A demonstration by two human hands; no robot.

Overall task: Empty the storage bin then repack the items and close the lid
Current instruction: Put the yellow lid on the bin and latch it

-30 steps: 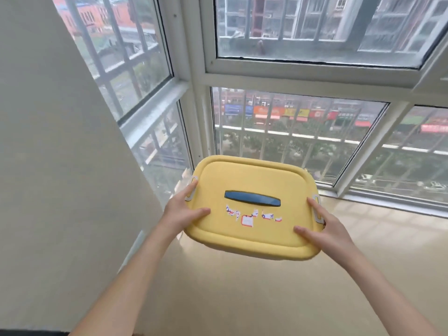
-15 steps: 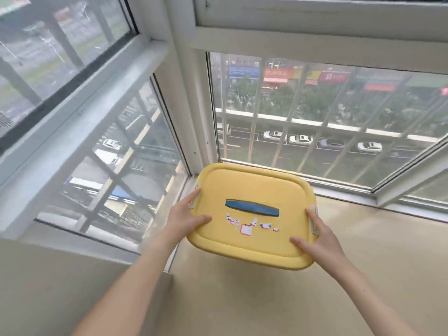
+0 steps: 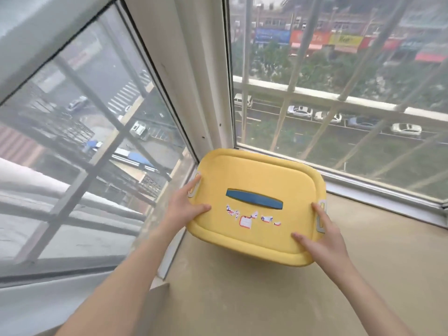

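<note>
A yellow storage bin [image 3: 257,180] with its lid on fills the middle of the view, in the corner of a window sill. The lid carries a dark blue handle [image 3: 254,199] and small stickers [image 3: 246,220]. My left hand [image 3: 185,208] grips the bin's left edge, thumb on the lid and fingers by the grey left latch [image 3: 196,184]. My right hand [image 3: 322,241] grips the right edge, fingers beside the grey right latch [image 3: 321,218]. Both latches look closed. The bin's contents are hidden.
The beige sill surface [image 3: 242,299] stretches toward me and to the right. Window glass with metal bars [image 3: 339,81] closes off the far side and the left side [image 3: 84,141]. A white corner post [image 3: 201,81] stands just behind the bin.
The view has tilted down and moved closer to the window corner. The bin, held in both hands, has come lower toward the sill corner. My grip is unchanged.
</note>
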